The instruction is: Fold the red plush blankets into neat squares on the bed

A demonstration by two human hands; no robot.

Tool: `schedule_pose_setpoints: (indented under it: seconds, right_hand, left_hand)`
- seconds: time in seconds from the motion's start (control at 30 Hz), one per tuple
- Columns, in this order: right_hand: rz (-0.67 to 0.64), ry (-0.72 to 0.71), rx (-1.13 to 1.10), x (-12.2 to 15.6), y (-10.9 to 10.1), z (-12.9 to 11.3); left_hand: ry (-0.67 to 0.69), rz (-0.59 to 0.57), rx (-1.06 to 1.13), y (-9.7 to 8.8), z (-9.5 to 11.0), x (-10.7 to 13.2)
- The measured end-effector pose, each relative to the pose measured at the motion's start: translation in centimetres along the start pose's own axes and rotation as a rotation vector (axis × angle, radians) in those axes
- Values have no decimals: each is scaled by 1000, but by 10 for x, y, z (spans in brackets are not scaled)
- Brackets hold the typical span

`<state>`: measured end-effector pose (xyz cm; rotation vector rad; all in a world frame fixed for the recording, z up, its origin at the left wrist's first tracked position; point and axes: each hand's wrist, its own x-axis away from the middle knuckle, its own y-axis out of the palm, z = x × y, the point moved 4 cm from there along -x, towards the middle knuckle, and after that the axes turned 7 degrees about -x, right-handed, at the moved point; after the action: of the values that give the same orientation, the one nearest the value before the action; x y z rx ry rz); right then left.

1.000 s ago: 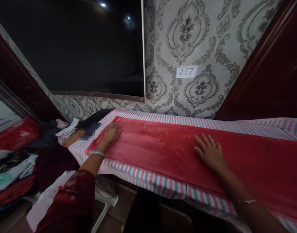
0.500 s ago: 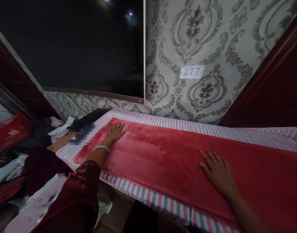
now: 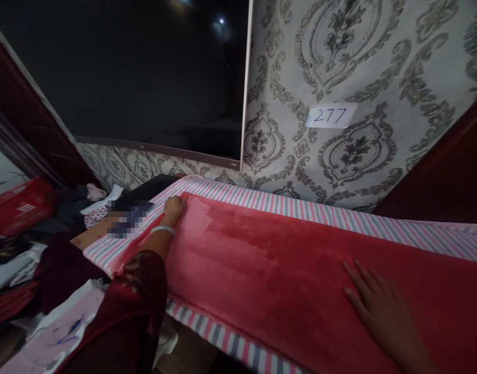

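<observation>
A long red plush blanket (image 3: 238, 259), folded into a strip, lies flat over a cloth with pink, grey and white stripes (image 3: 292, 202). Its left part shows a paler, brushed sheen. My left hand (image 3: 175, 206), a bracelet at its wrist, is closed at the blanket's far left corner; the fingertips are hidden, and the edge appears pinched in them. Farther right, my right hand (image 3: 382, 306) rests palm down on the plush, fingers spread and holding nothing.
A big dark television screen (image 3: 125, 78) hangs on the patterned wall behind. A paper marked 277 (image 3: 331, 115) is stuck beside it. Left of the striped cloth are a black flat object (image 3: 145, 191), a red bag (image 3: 22, 205) and heaped clothes (image 3: 63, 270).
My left hand has gone from lying flat with spread fingers to closed at the blanket's far left corner. The right hand stays flat, a little farther right and lower in view.
</observation>
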<state>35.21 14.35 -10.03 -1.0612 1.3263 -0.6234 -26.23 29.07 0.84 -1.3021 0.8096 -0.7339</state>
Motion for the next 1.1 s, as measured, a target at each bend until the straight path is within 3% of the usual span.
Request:
schedule_pose_setpoints:
  seconds: [0.1,0.2,0.53,0.73,0.9,1.0,1.1]
  right_hand:
    - [-4,-6,0,1,-1,1]
    - [-14,-3,3,2,-2,1]
    - [-23,-20,-4,7,-4,5]
    - [-36,-11,-5,5,-6,3]
    - [-73,45,-1,0,-7,-3]
    - [-92,73,12,-3,-8,-6]
    - [-103,102,24,-5,-8,-7]
  left_hand:
    - [-35,-104,37,-8,-7,-19]
    - [-49,-138,58,-12,-10,-31]
    - [-72,91,13,13,0,-16]
    - [-81,41,-4,16,-2,-23]
    - [-66,-5,-19,2,-1,-20]
    - [-44,-13,-48,-14,11,-15]
    - [114,45,-89,-26,48,3]
